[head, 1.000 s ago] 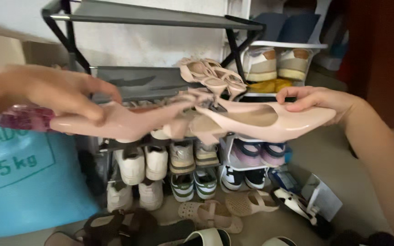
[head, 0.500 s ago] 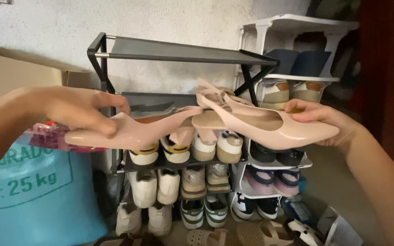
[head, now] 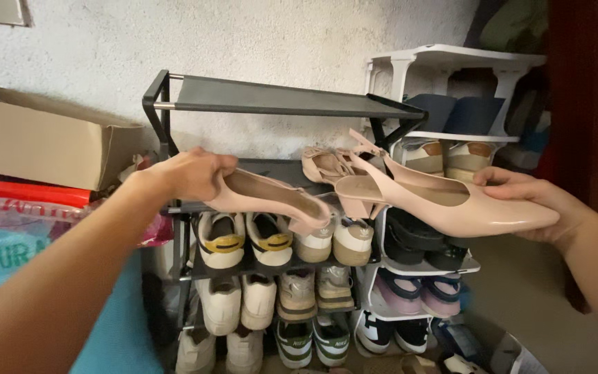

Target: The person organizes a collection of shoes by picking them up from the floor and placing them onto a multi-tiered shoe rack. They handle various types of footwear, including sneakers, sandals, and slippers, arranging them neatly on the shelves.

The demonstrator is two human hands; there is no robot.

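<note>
My left hand (head: 188,173) grips the toe end of a pale pink slingback shoe (head: 271,197) and holds it out over the second shelf (head: 271,170) of a dark metal shoe rack (head: 271,97), heel pointing right. My right hand (head: 541,201) holds the matching pink pointed shoe (head: 444,204) by its toe, just right of the rack and level with that shelf. A pair of beige heeled sandals (head: 327,165) stands on the same shelf behind the two shoes.
Lower rack shelves carry white and beige sneakers (head: 264,239). A white plastic rack (head: 451,62) at the right holds more shoes. A cardboard box (head: 43,142) and a blue sack (head: 8,263) stand at the left against the white wall.
My left hand has pushed its shoe forward and to the right, in over the second shelf. The right hand has shifted its shoe slightly right and down. The view has risen.
</note>
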